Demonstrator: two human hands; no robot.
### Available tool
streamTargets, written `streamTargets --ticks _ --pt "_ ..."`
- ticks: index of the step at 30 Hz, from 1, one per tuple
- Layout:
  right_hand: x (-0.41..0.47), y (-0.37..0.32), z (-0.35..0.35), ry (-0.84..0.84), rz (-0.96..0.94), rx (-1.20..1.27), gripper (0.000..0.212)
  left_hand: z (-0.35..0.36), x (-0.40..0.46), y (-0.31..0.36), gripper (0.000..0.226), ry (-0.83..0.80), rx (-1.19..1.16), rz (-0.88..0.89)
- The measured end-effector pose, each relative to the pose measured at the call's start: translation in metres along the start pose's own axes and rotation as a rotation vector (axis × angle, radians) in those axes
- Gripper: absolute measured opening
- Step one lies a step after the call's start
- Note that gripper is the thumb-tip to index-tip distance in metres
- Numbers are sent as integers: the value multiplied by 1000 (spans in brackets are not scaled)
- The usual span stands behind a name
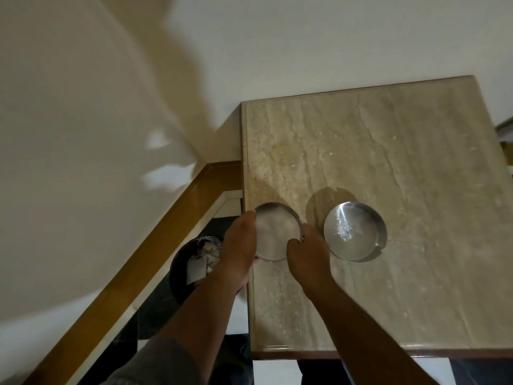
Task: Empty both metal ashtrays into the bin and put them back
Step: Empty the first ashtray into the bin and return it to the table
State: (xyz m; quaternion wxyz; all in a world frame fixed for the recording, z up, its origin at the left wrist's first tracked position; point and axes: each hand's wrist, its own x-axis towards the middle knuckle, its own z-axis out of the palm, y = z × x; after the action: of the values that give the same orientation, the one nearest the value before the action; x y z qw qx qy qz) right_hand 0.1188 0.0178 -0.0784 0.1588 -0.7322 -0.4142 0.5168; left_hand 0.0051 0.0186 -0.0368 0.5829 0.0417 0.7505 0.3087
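Two metal ashtrays sit on a stone table top (388, 162) that has pale brown lines in it. The left ashtray (273, 232) is round and shiny, and it is at the left edge of the table. Both hands are on it. The left hand (238, 245) wraps its fingers around the left side of the rim. The right hand (308, 254) grips the right side of the rim, with the thumb at the near edge. The picture is a bit blurry there, so it is hard to tell if this ashtray is resting on the table or lifted just above it.

The right ashtray (355, 232) stands flat on the table, just beside the right hand. No hand touches it. Some small pale bits lie inside it.

Down on the floor, left of the table, is a dark round bin (183, 268) with some trash in it. It is partly hidden by the left arm. A wooden strip (166, 232) runs along the bottom of the wall near the bin.
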Motion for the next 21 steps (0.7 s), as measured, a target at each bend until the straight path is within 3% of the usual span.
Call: streamTargets --ticks 16,21 --pt "-10 11 0 -20 -72 -54 50 2 1 -22 36 32 47 47" --pt "-13 17 -8 -21 -39 -7 26 3 -4 -27 53 106 -11 -75"
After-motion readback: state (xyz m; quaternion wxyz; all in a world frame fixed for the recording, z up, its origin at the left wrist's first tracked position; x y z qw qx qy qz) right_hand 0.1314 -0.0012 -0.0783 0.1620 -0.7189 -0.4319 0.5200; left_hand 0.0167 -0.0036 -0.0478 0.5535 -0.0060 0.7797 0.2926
